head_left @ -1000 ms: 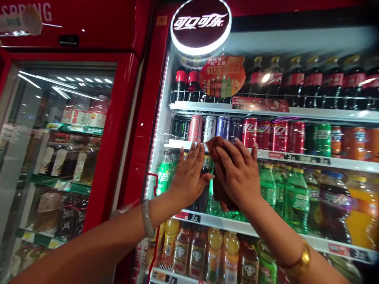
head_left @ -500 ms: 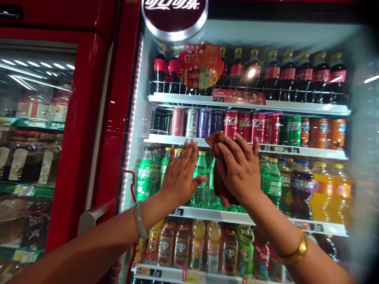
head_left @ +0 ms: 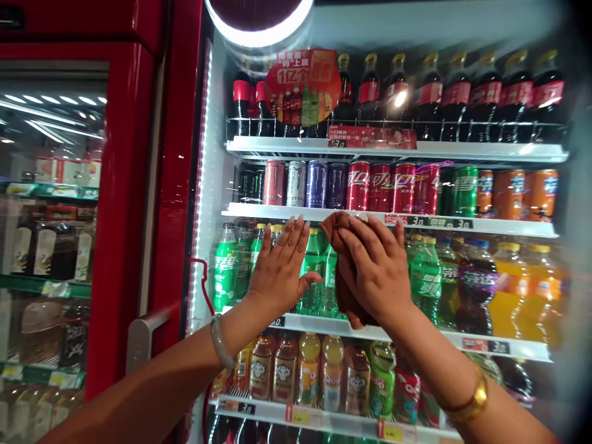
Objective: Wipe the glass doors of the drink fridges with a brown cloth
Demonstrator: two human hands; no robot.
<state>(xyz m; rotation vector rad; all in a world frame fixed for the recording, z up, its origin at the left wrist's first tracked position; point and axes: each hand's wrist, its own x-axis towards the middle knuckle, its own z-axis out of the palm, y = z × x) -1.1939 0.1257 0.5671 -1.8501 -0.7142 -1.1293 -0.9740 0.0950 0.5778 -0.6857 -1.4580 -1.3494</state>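
Note:
My left hand (head_left: 280, 265) lies flat against the glass door (head_left: 462, 28), fingers stretched and thumb out to the side, with nothing in it. To its right, my right hand (head_left: 377, 268) presses a crumpled brown cloth (head_left: 345, 290) to the same glass. Part of the cloth shows at the fingertips and along the thumb side; the rest is hidden under the palm. Behind the glass, green soda bottles (head_left: 225, 265) stand around both hands. A grey bangle (head_left: 222, 342) is on my left wrist and a gold bangle (head_left: 472, 401) on my right.
Inside the cooler are rows of cola bottles (head_left: 430, 92), drink cans (head_left: 317, 185), orange soda bottles (head_left: 507, 290) and juice bottles (head_left: 309, 370). A round red sticker (head_left: 300, 86) is on the glass. At left stand a metal handle (head_left: 140, 342) and a second red-framed cooler (head_left: 127, 203).
The cooler sits slightly higher and closer in view. Both hands keep nearly the same place in the picture, the right one still on the brown cloth.

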